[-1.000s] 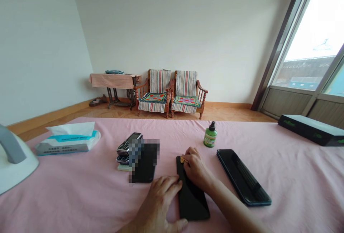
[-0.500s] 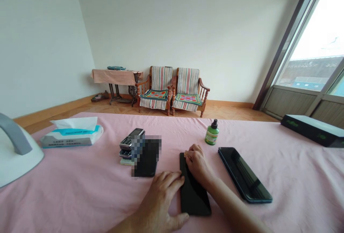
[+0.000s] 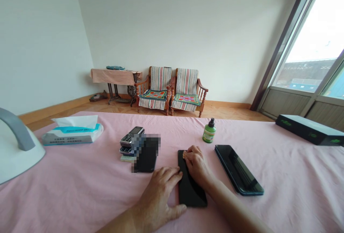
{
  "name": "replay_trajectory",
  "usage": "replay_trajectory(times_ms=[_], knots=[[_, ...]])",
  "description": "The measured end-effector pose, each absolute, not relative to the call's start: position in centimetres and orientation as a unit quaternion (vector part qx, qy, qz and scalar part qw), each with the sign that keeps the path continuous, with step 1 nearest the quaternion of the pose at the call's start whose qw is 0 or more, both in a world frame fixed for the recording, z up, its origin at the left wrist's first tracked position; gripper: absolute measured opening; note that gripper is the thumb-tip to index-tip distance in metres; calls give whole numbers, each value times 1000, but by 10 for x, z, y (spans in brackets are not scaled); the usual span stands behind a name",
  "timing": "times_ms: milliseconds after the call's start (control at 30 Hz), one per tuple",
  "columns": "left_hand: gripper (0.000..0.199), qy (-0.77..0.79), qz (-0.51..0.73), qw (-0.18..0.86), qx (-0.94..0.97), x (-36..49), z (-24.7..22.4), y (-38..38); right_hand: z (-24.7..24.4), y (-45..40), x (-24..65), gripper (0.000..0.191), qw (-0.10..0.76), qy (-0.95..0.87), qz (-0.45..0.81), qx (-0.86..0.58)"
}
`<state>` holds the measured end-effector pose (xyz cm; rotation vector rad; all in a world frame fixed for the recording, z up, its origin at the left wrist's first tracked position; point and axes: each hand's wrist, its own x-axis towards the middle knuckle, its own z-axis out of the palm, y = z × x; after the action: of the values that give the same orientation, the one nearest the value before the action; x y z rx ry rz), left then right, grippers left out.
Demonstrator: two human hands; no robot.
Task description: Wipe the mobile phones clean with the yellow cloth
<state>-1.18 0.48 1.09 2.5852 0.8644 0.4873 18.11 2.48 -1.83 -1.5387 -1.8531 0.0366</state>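
A black smartphone (image 3: pixel 191 190) lies flat on the pink cloth in front of me. My left hand (image 3: pixel 161 195) is spread beside it, fingertips touching its left edge and the thumb near its lower end. On the phone's upper part, my right hand (image 3: pixel 195 163) is closed, its fingers bunched around a small yellowish piece (image 3: pixel 184 155) pressed to the screen. Most of that piece is hidden by the fingers, so its kind does not show. To the right lies a larger dark smartphone (image 3: pixel 239 170).
Left of my hands are stacked keypad phones (image 3: pixel 131 140) and another black phone (image 3: pixel 146 158), partly pixelated. A green spray bottle (image 3: pixel 209 132) stands beyond my right hand. A tissue pack (image 3: pixel 72 134), a white appliance with a grey handle (image 3: pixel 18 158) and a black box (image 3: pixel 309 129) sit farther out.
The view has shifted slightly, so the things on the cloth appear a little higher. Both hands keep nearly the same places on the phone.
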Motion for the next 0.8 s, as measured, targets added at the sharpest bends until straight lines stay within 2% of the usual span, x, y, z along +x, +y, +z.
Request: replay_trajectory(times_ms=[300,633,800], knots=[[73,314,172,186,915,-10,9,3,-19,-42,163,25,385,-728,100,-558],[70,312,173,189,915,-12,10,5,-22,27,188,26,389,-692,41,-608],[72,310,176,197,913,-11,7,5,-25,0,177,23,381,-711,47,-590]])
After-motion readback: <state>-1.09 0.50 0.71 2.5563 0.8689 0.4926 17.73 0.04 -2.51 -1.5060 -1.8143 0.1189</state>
